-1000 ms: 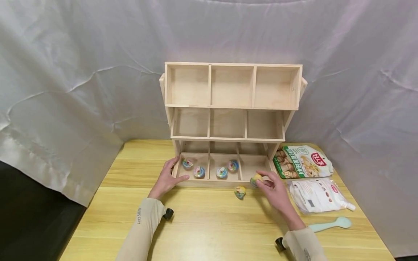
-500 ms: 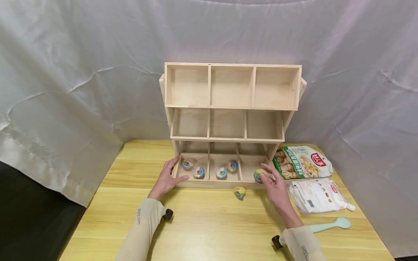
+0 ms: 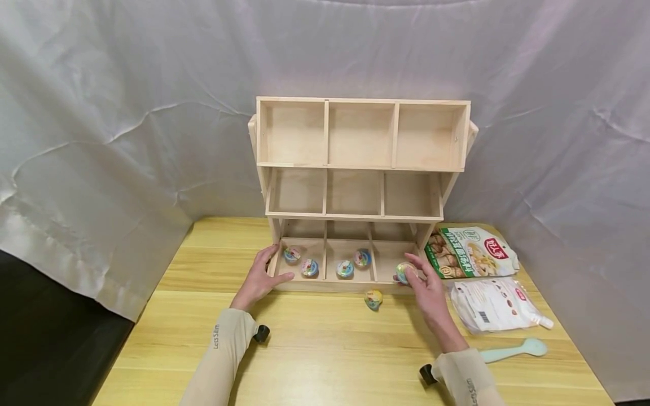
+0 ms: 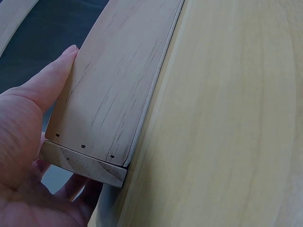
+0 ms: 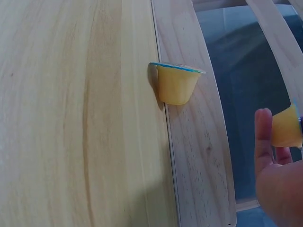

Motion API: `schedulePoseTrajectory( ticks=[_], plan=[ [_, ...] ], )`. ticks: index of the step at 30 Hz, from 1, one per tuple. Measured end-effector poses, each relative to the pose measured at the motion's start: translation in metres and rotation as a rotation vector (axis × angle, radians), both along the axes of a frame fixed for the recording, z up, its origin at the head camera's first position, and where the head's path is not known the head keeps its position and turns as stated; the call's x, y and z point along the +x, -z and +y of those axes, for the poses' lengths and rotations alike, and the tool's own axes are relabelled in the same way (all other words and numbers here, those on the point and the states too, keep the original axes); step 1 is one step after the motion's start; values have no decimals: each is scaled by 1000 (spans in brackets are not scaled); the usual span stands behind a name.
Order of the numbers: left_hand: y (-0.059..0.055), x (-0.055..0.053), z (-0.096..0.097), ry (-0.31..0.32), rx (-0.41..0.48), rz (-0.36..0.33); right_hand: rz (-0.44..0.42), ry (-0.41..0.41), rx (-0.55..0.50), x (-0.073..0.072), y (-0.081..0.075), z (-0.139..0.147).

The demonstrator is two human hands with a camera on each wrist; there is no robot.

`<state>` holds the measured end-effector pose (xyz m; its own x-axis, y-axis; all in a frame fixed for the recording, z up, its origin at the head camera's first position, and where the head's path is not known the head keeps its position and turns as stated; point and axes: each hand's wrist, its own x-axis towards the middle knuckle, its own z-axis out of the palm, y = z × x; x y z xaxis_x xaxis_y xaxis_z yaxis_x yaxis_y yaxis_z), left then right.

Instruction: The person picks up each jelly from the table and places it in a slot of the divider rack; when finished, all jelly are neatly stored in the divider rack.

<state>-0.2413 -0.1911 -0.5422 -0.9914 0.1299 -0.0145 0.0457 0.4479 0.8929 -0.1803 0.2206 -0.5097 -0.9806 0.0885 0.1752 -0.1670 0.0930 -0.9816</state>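
A three-tier wooden rack (image 3: 358,163) stands at the back of the table. My left hand (image 3: 261,276) grips the front left corner of its bottom tray (image 4: 90,142), thumb over the front rail. My right hand (image 3: 424,282) pinches a small yellow jelly cup (image 3: 403,272) (image 5: 286,127) over the bottom right compartment. A second yellow jelly cup (image 3: 373,299) (image 5: 175,84) lies on the table against the tray's front rail. The bottom left and middle compartments each hold two cups (image 3: 301,261).
A green snack bag (image 3: 469,251) and a white pouch (image 3: 495,304) lie right of the rack. A pale green spoon (image 3: 513,349) rests by my right forearm. Grey cloth (image 3: 127,113) hangs behind and around the wooden table (image 3: 325,349).
My right hand has carried its jelly cup from the table in front of the rack up and over the rail to the bottom right compartment. The left hand has stayed put.
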Motion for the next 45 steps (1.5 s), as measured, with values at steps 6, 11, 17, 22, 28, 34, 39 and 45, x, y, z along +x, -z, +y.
schedulePoseTrajectory(
  ticks=[6, 11, 17, 22, 28, 34, 39, 45],
  plan=[
    [0, -1, 1, -2, 15, 4, 39, -72, -108, -3, 2, -1],
    [0, 0, 1, -3, 12, -7, -33, -84, -77, -4, -1, -2],
    [0, 0, 1, -4, 24, -16, -96, -81, 14, -6, -4, -2],
    [2, 0, 0, -1, 14, -10, -136, -44, 69, -11, -7, -3],
    [0, 1, 0, -6, 20, -12, -152, -60, 111, -25, -8, -3],
    [1, 1, 0, -3, 26, -14, -147, -32, 174, -44, -8, -2],
    [2, 0, -1, 2, 28, -9, -151, -35, 246, -56, -10, -3],
    [2, 0, 0, 4, 34, -7, -127, -32, 375, -69, 1, -6]
  ],
)
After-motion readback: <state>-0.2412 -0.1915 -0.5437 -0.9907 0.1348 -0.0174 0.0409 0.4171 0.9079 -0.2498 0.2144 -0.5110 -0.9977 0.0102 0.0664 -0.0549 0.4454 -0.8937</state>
